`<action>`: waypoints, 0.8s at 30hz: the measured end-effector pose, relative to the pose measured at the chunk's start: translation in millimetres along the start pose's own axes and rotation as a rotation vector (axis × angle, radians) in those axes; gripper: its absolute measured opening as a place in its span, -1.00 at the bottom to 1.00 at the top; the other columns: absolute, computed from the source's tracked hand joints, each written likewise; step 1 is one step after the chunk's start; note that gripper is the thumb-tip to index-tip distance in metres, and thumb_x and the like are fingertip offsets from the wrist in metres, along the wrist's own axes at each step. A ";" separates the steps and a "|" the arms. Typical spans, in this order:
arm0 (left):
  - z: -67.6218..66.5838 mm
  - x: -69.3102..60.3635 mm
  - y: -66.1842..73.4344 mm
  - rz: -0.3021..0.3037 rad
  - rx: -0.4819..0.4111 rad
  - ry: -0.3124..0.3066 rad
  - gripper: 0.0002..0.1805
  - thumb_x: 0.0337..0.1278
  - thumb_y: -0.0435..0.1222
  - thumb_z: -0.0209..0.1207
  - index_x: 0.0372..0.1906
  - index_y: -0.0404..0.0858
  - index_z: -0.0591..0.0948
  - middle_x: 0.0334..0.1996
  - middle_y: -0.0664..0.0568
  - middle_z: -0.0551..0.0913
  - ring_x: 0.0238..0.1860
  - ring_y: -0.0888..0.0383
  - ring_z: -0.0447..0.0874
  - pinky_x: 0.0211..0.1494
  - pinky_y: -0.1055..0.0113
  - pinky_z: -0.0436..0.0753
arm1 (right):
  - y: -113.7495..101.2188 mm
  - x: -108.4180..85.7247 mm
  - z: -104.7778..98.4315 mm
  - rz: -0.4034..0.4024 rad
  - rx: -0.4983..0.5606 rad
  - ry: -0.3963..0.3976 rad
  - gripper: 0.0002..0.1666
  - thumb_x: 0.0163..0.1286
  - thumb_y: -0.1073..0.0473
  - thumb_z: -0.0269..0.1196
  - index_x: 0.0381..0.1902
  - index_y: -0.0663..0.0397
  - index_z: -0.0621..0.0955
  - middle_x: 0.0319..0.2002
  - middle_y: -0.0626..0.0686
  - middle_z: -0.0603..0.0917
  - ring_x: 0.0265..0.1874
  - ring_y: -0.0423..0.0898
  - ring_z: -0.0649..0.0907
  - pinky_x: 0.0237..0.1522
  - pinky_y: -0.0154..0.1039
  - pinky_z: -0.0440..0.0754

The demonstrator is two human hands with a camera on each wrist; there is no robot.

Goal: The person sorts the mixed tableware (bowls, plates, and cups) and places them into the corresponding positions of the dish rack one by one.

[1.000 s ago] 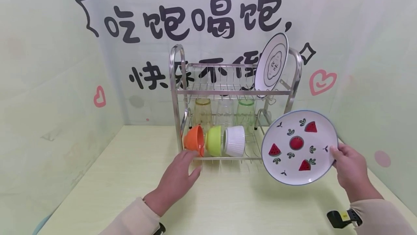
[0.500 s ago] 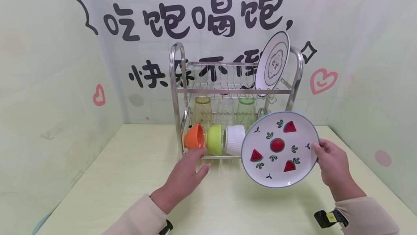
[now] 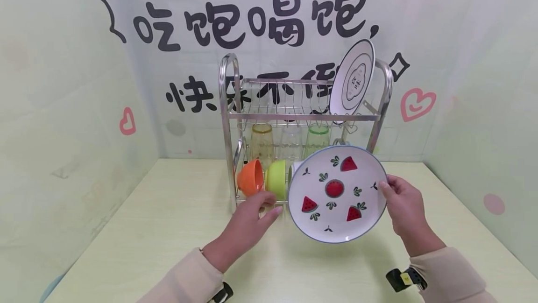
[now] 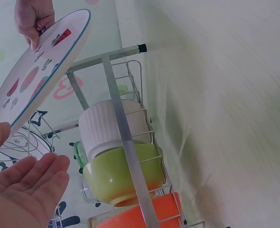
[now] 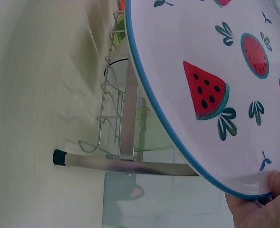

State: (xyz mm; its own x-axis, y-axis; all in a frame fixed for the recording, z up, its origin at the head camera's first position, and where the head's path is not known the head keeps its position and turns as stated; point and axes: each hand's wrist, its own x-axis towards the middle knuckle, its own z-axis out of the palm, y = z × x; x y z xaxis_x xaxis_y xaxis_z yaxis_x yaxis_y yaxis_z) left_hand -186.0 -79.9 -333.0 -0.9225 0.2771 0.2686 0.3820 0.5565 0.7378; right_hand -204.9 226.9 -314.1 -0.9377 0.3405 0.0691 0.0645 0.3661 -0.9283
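Observation:
A white plate (image 3: 336, 219) with a blue rim and watermelon pictures faces me, tilted up in front of the rack. My right hand (image 3: 405, 207) pinches its right edge, thumb on the face. Near the plate's left edge is my left hand (image 3: 248, 228), fingers slightly bent and holding nothing; the left wrist view shows a gap between its fingers and the plate (image 4: 40, 66). Behind stands a two-tier metal dish rack (image 3: 302, 117). On its lower tier, an orange bowl (image 3: 249, 179), a green bowl (image 3: 276, 179) and a white ribbed bowl (image 4: 111, 123) lie on their sides.
Another white plate (image 3: 353, 79) with dark rings leans at the right end of the upper tier. Yellow (image 3: 262, 142), clear (image 3: 291, 142) and green (image 3: 318, 137) glasses stand behind the bowls. The pale table (image 3: 168, 228) meets printed cloth walls (image 3: 75, 107) at back and sides.
My right hand has carried the watermelon plate leftward, so it now covers most of the white bowl in the head view. My left hand has shifted right, towards the plate.

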 end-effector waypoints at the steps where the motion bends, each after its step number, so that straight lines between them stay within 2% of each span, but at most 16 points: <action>1: 0.4 0.2 0.4 -0.002 -0.016 -0.001 -0.65 0.29 -0.22 0.19 0.09 -0.31 0.54 -0.02 -0.05 0.62 0.05 0.00 0.58 0.10 0.09 0.60 | -1.2 -1.0 2.5 0.000 0.008 -0.002 -0.47 0.55 0.15 -0.06 0.31 0.42 0.33 0.16 0.35 0.47 0.00 0.08 0.53 0.12 -0.08 0.51; 4: 1.5 1.2 1.6 -0.013 -0.065 0.001 -0.64 0.29 -0.23 0.18 0.10 -0.32 0.54 -0.04 -0.05 0.63 0.03 0.00 0.59 0.09 0.12 0.62 | -3.9 -2.2 9.5 -0.005 0.009 -0.001 -0.50 0.54 0.19 -0.04 0.29 0.43 0.35 0.14 0.35 0.48 -0.01 0.06 0.54 0.08 -0.18 0.56; 7: 2.0 2.6 2.7 -0.036 -0.121 0.012 -0.65 0.29 -0.24 0.18 0.09 -0.33 0.54 -0.08 -0.03 0.63 -0.01 0.02 0.60 0.05 0.17 0.64 | -5.7 -3.4 15.9 -0.025 0.011 -0.004 -0.52 0.53 0.21 -0.02 0.25 0.45 0.39 0.11 0.37 0.51 -0.09 -0.02 0.57 -0.05 -0.36 0.60; 11: 2.3 4.1 3.3 -0.080 -0.173 0.028 -0.64 0.28 -0.26 0.19 0.10 -0.36 0.53 -0.13 -0.05 0.63 -0.08 0.04 0.62 -0.01 0.22 0.67 | -7.8 -5.1 23.4 -0.052 0.023 -0.002 -0.54 0.51 0.23 0.01 0.21 0.47 0.42 0.06 0.38 0.55 -0.20 -0.14 0.59 -0.23 -0.52 0.54; 15: 1.6 5.1 5.0 -0.128 -0.199 0.046 -0.63 0.28 -0.28 0.19 0.12 -0.37 0.53 -0.16 -0.07 0.64 -0.13 0.06 0.63 -0.06 0.23 0.68 | -9.7 -6.7 29.4 -0.067 0.032 0.002 -0.56 0.50 0.24 0.01 0.20 0.46 0.45 0.04 0.37 0.56 -0.22 -0.15 0.59 -0.25 -0.52 0.54; 24: -0.8 5.1 7.2 -0.247 -0.190 0.103 -0.67 0.32 -0.37 0.12 0.13 -0.39 0.54 -0.19 -0.10 0.65 -0.29 0.06 0.55 -0.21 0.28 0.67 | -12.9 -10.4 40.8 -0.080 0.042 -0.006 -0.57 0.50 0.25 0.02 0.19 0.45 0.47 0.06 0.38 0.57 -0.10 0.02 0.61 -0.18 -0.41 0.59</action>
State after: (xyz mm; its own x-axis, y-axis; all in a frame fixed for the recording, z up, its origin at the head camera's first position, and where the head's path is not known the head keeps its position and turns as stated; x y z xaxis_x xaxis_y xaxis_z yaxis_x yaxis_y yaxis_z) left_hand -187.9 -75.1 -325.7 -0.9904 0.0662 0.1213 0.1381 0.4384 0.8881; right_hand -209.9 183.3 -317.8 -0.9413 0.3065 0.1417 -0.0250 0.3551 -0.9345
